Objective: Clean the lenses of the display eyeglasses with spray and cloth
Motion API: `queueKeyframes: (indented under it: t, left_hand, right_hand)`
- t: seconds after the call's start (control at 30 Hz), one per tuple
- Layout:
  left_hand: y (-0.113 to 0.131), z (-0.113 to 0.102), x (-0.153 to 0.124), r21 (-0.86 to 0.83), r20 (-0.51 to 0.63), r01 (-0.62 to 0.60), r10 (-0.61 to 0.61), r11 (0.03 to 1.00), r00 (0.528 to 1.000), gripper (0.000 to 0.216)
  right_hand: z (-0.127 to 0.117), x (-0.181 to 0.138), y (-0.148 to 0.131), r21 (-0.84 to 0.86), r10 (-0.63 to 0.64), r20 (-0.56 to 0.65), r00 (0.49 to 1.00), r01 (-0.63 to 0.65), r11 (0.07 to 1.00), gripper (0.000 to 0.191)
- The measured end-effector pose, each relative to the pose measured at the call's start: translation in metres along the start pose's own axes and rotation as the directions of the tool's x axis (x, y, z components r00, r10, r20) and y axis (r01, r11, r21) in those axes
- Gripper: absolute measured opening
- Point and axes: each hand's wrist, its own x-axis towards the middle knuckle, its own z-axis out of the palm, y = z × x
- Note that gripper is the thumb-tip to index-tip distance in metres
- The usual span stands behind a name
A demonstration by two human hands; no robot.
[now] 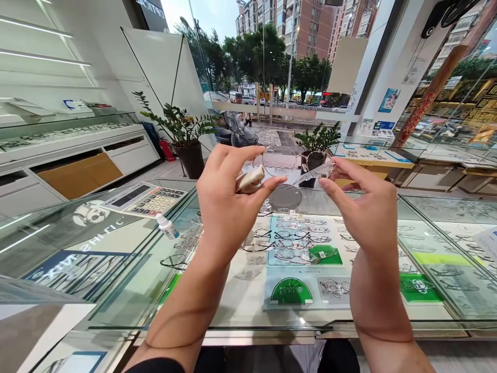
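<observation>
I hold a pair of thin-rimmed glasses [297, 165] up in front of me with both hands, above a glass display counter [116, 269]. My left hand [229, 199] pinches the left lens rim between thumb and fingers and also grips a small folded beige cloth [250, 180]. My right hand [367, 207] pinches the right rim of the glasses with thumb and forefinger. Under the counter glass lie several spectacle frames [295, 241] on light blue and green trays.
A calculator [145, 198] and a small white dropper bottle [167, 227] sit on the counter at left. Potted plants [182, 129] stand beyond, near shop windows facing a street. White shelves and drawers line the left wall. Another display case [446, 233] adjoins at right.
</observation>
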Motion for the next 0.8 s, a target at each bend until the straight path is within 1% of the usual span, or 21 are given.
queueKeyframes:
  t: [0.13,0.33,0.5,0.67,0.8]
  left_hand:
    - [0.001,0.000,0.000,0.035,-0.015,-0.011,0.011,0.999,1.000,0.038]
    - [0.001,-0.001,0.000,0.016,0.030,0.064,-0.064,0.998,0.997,0.041]
    - [0.002,-0.001,0.002,0.040,0.036,0.066,-0.067,0.997,0.997,0.042]
    - [-0.005,-0.001,0.006,0.003,0.067,0.072,-0.072,0.997,0.995,0.041]
    - [-0.014,0.003,0.007,-0.061,0.140,0.140,-0.130,0.988,0.982,0.039]
  right_hand:
    - [-0.001,0.000,-0.002,-0.014,0.000,0.007,1.000,0.001,1.000,0.049]
    - [-0.002,0.000,-0.003,-0.019,-0.012,0.011,1.000,0.012,1.000,0.045]
    - [-0.003,-0.001,-0.002,-0.013,-0.023,0.002,1.000,0.023,1.000,0.045]
    - [0.001,0.000,-0.005,0.026,-0.041,-0.047,0.998,0.042,0.999,0.042]
    - [0.007,0.001,-0.008,0.033,-0.068,-0.115,0.991,0.072,0.997,0.041]
